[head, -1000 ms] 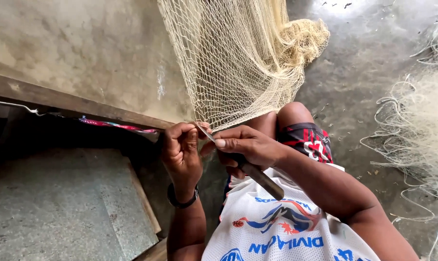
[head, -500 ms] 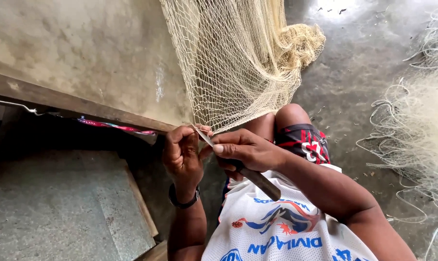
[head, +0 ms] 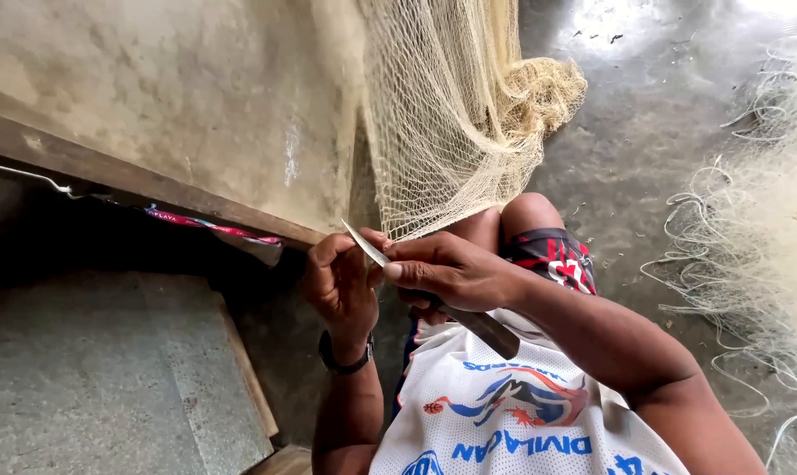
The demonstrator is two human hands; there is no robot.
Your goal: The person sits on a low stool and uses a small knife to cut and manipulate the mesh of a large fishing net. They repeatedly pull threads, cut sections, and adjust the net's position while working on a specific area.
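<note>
Cream mesh fishing net (head: 451,123) hangs right above both hands. Right hand (head: 451,271) is clamped on a slim knife (head: 433,295), left hand (head: 341,286) pinches the net's bottom edge. Looks mid-trim; next cut probably needs the strand taut.

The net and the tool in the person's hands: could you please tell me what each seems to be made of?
The net looks like fine pale cream twine, perhaps nylon: thin knotted open mesh, bunched where it piles up. The tool, held in the right hand beside the left hand, shows a thin, pale, pointed tip, metal or plastic, and a dark, dull handle end, possibly wood.
</note>
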